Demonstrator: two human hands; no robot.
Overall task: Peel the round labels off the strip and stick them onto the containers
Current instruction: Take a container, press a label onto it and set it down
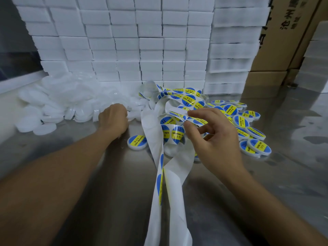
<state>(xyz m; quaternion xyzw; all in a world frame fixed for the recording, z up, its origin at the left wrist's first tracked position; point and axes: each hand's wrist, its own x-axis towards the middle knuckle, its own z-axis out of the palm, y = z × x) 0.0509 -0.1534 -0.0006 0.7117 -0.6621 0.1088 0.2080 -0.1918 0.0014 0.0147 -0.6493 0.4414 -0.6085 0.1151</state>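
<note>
A long white backing strip [159, 176] with round blue-and-yellow labels loops across the steel table and trails toward me. My right hand [214, 139] pinches the strip between thumb and forefinger near its upper coils [186, 99]. My left hand [114, 118] reaches into a heap of plain white round containers [58, 103] with fingers curled around one at the heap's edge; the grip itself is hidden. One labelled container [137, 142] lies alone between my hands. Several labelled containers [248, 128] are piled to the right of the strip.
A wall of stacked white boxes [142, 41] stands behind the work area. Brown cardboard cartons [276, 50] stand at the back right. The steel tabletop [110, 174] extends toward me under both forearms.
</note>
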